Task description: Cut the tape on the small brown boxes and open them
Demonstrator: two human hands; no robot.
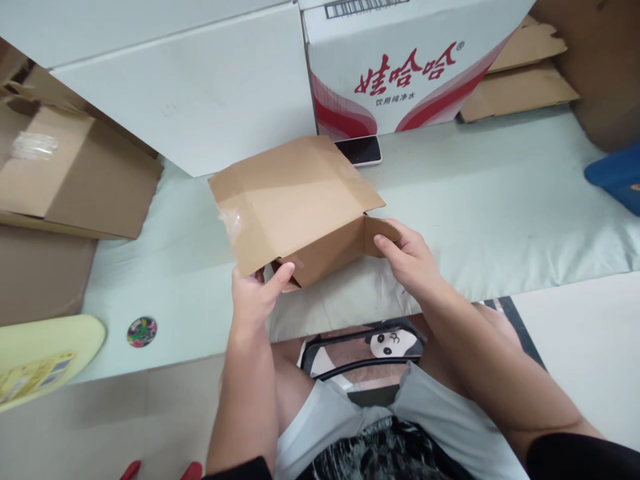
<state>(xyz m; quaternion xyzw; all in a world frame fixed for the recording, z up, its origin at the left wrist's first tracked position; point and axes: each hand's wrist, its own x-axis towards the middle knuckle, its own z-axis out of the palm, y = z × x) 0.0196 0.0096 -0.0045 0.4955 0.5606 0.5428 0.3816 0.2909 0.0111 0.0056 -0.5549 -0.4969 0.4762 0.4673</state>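
- The left hand (254,295) is gripping the left end of a brown cardboard box (305,197) over pale-green cloth (480,207).
- The right hand (413,259) is pinching its right flap (381,235).
- A flat, black-screened phone (367,151) is lying behind, near a white-and-red carton (350,77).

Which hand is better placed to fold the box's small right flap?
Likely the right hand: it grips that flap, while the left hand is at the other end of the box.
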